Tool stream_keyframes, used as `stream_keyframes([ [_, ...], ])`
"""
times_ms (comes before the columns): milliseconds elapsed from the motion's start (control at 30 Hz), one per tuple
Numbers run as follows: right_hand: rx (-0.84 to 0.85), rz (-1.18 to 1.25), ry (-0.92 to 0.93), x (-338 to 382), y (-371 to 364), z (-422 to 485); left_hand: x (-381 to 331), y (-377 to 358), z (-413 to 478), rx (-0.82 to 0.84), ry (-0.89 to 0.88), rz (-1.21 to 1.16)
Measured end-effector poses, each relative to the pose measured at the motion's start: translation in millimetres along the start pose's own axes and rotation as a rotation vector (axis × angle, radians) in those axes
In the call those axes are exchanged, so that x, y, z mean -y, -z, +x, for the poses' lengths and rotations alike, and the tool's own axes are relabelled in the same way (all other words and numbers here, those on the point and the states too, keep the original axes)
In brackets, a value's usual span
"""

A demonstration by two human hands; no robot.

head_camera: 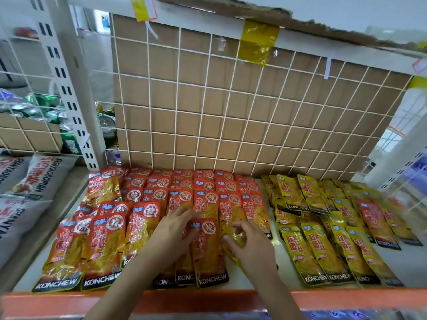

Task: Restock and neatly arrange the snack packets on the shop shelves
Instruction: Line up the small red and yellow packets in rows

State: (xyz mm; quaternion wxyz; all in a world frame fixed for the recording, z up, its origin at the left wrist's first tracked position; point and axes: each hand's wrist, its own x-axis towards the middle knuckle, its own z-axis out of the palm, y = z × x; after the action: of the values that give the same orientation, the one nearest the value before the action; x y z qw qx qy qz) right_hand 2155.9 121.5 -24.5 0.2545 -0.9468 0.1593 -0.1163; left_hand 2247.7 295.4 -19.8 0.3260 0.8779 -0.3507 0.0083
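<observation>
Head view: left hand point(172, 229) lies flat, fingers straight, pressing the front red packet point(209, 255) among the red packets point(147, 195) rowed left-centre on the shelf point(280, 262). Right hand point(250, 248), fingers curled, pinches the neighbouring packet point(231, 215) just beside. Yellow packets point(323, 250) lie right.

On the shelf point(262, 190), left packets point(147, 197) lie in overlapping rows, with right packets point(335, 241) beside them across a gap. A grid point(208, 105) stands behind both, cardboard point(231, 88) behind it. Cans point(41, 105) sit beyond the grid's left end; bags point(34, 179) lie left of the shelf.
</observation>
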Motion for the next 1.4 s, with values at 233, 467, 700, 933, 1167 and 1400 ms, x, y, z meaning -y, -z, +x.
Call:
stream_keyframes([
  [233,-0.011,-0.028,-0.089,-30.3,17.6,-11.8,0.8,-10.3,-4.8,0.084,0.022,0.138],
  [467,0.161,-0.172,-0.112,-22.9,23.1,-17.9,8.8,-21.3,-11.7,0.147,0.008,0.244],
  [700,0.16,-0.049,-0.213,-19.7,26.4,-16.7,11.6,-22.9,-9.5,0.192,0.045,0.288],
  [933,-0.006,0.12,-0.248,-29.8,29.8,-22.9,4.2,-16.9,-10.1,0.212,0.072,0.241],
  [1167,-0.185,0.357,-0.307,-50.9,49.7,-31.0,-4.0,-14.0,-8.4,0.153,0.055,0.201],
  [1400,-0.256,0.44,-0.36,-90.3,75.5,-40.5,-17.3,-17.8,2.3,0.088,0.073,0.178],
])
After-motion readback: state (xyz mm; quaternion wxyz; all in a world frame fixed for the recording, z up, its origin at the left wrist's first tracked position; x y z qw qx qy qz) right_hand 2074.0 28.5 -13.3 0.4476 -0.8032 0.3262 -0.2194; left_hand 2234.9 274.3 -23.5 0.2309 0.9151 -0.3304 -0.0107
